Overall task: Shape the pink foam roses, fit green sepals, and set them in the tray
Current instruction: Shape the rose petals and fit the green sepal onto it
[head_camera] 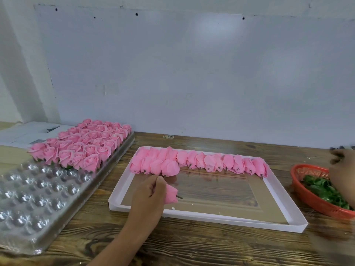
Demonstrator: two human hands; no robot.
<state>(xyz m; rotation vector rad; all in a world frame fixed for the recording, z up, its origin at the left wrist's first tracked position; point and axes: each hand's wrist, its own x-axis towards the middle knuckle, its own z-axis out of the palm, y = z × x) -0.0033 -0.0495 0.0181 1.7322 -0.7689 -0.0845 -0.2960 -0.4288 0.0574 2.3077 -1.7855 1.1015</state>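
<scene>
Left hand (148, 191) grips one unshaped pink foam bud (171, 193), fingers curled round it, over the near-left part of the white shallow box (211, 215). The bud's long axis lies roughly level, its short dark stem tip pointing right, away from the palm and toward the right hand.

Right hand (341, 167) is at the right frame edge, blurred, over the red basket (299, 189) of green sepals (324, 189). Its fingers look partly curled at the top, but whether they hold a sepal cannot be told.

The sepals lie well to the right of the held bud, so the right hand is the nearer one to fetch a sepal; the likely next step is bringing a sepal onto the stem tip, which already faces that way.

The remaining buds (201, 162) lie in a row along the far side of the box, with a short second row at its left end, stems toward the person. Finished roses (84, 144) fill the far half of the clear blister tray (28, 208) on the left of the counter (192, 246); the near cups are open.

There is no readable writing. Printed paper (25, 133) behind the tray and a small sticker (168, 136) at the wall are too blurred to read.
</scene>
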